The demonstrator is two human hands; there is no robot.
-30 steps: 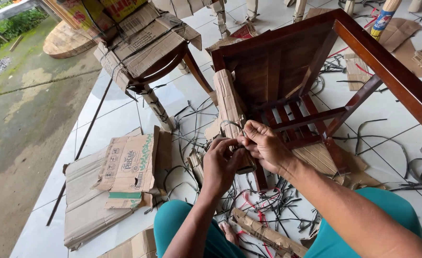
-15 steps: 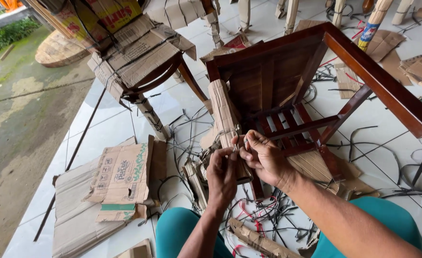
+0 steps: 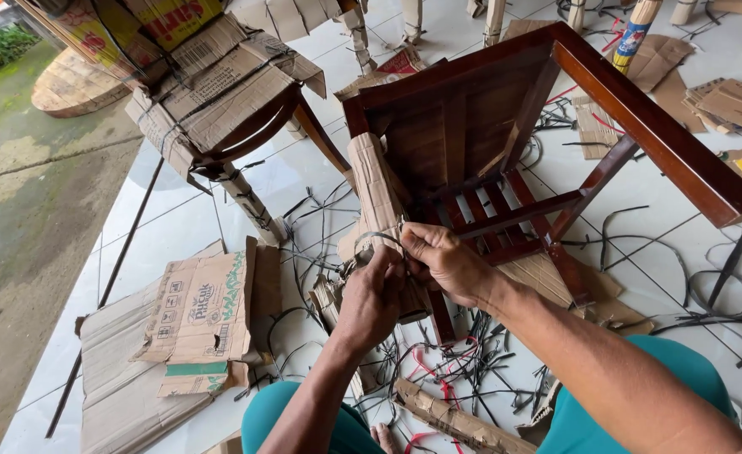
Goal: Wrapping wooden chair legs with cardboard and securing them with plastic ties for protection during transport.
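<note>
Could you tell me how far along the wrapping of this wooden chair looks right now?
Done: one leg of the dark wooden chair is sheathed in cardboard. In hand: the left hand and right hand work a thin strap at that leg's lower end. Left: the frame and slats look bare; flat cardboard lies nearby.

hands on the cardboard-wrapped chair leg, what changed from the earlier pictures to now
Both hands, the left hand and the right hand, have crept a little up the cardboard-wrapped chair leg, working a thin strap that now loops around the wrap just above the fingers. Neither hand let go. The dark wooden chair stays on its side, and the flattened cardboard box lies as before.
</note>
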